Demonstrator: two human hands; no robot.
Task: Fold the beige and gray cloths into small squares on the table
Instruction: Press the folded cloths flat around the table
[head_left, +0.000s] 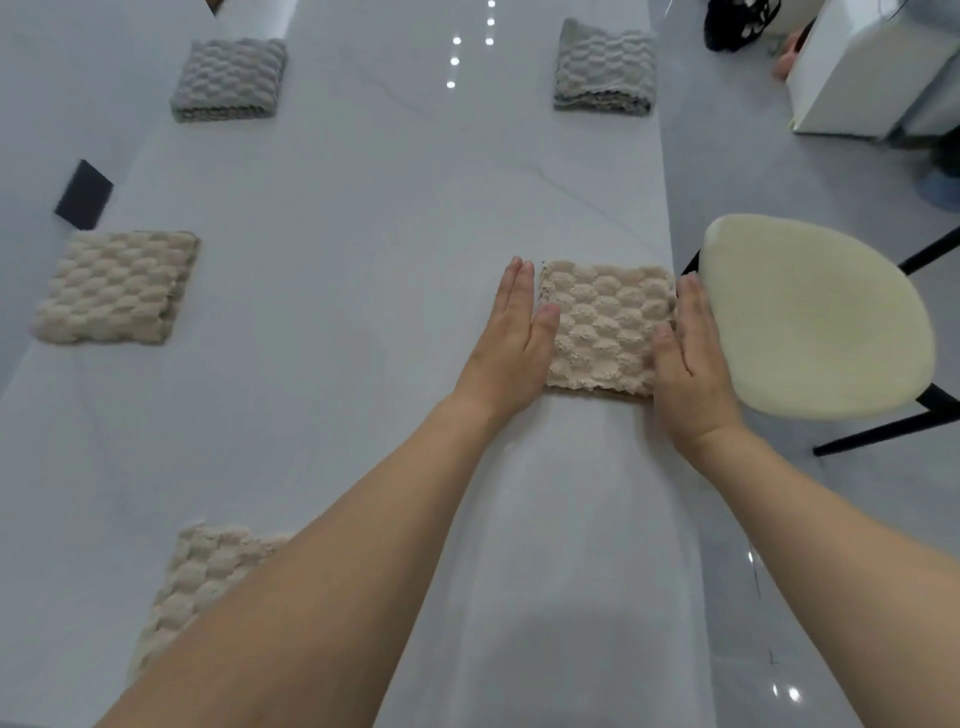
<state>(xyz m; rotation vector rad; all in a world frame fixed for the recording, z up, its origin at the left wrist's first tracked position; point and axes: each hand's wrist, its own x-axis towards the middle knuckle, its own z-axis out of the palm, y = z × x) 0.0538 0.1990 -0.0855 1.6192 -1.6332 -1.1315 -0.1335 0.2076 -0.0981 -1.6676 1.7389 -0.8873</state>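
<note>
left hand (511, 338) and right hand (688, 358) — flat-fingered, flanking folded beige cloth (605, 327)

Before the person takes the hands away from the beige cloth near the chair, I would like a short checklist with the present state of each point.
1. Beige cloth lies folded as a small square on the table: ok.
2. Left hand flat against its left edge, fingers straight: ok.
3. Right hand flat against its right edge: ok.
4. Cloth sits fully on the table, though near the right edge beside the chair: ok.
5. Layers underneath lined up: cannot tell, only the top shows.
6. Two gray cloths, left and right, already folded: ok.
</note>
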